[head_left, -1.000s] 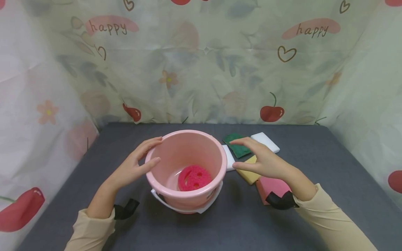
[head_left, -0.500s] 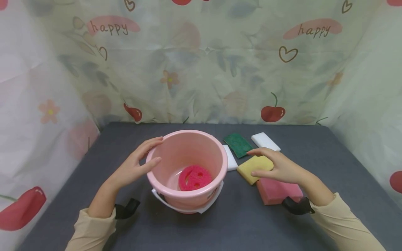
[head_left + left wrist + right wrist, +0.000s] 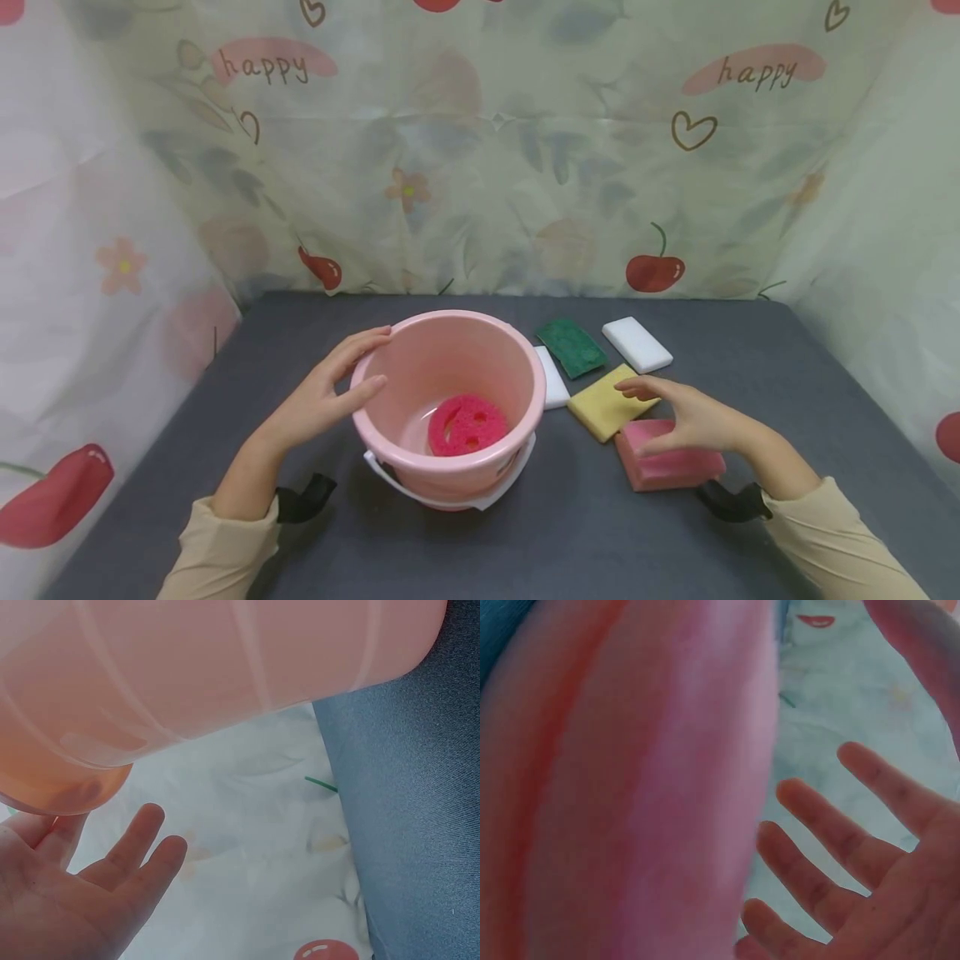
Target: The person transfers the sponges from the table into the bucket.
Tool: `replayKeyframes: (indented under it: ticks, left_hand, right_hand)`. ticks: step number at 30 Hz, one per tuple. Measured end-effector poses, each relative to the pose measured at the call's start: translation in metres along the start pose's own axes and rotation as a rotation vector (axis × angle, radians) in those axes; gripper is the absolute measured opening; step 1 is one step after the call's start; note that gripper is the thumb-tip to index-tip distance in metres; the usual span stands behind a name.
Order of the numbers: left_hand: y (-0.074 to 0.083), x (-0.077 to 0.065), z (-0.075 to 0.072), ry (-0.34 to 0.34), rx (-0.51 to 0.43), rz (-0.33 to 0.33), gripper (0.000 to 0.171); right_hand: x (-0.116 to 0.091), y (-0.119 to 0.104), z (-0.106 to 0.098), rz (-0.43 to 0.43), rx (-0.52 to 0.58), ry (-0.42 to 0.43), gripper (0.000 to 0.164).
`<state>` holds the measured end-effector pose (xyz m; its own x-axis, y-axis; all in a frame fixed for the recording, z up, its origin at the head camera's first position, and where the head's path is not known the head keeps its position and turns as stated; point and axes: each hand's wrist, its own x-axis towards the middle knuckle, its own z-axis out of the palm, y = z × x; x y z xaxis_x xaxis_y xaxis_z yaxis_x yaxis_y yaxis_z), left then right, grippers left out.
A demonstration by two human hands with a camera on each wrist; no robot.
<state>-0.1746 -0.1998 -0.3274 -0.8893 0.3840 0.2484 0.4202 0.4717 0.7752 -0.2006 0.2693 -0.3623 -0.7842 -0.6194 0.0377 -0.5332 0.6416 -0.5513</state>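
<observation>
A pink bucket (image 3: pixel 450 487) with a white handle (image 3: pixel 517 475) stands in front of me. Inside lies a round hot-pink sponge (image 3: pixel 468 425) with cut-out holes. My left hand (image 3: pixel 318 400) is at the bucket's left rim, thumb and fingertips reaching over it; in the left wrist view its other fingers (image 3: pixel 150 832) spread loosely below the bucket. My right hand (image 3: pixel 697 417) hovers over a thick pink sponge block (image 3: pixel 671 468), fingers apart from the thumb and nothing between them. In the right wrist view that block (image 3: pixel 652 780) fills the left side, beside the spread fingers (image 3: pixel 817 825).
Right of the bucket lie a yellow sponge (image 3: pixel 603 408), a green scouring pad (image 3: pixel 572 347) and a white sponge block (image 3: pixel 637 344). Another white block (image 3: pixel 552 383) is partly hidden behind the bucket. Patterned curtains (image 3: pixel 480 167) enclose the dark table (image 3: pixel 577 542).
My right hand has moved right and slightly down, from near the bucket past the yellow sponge to above the pink sponge block. The left hand stays at the rim.
</observation>
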Motion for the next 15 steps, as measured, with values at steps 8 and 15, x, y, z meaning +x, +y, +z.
replayKeyframes:
  ticks: [8,15]
  left_hand:
    - [-0.002,0.0,0.001,0.003,-0.006,0.004,0.052]
    - [-0.003,0.0,0.001,0.007,-0.005,0.019,0.051]
  right_hand:
    - [-0.011,0.011,0.002,0.037,-0.01,-0.015,0.076]
    - [-0.02,0.018,0.002,0.071,0.02,-0.05,0.074]
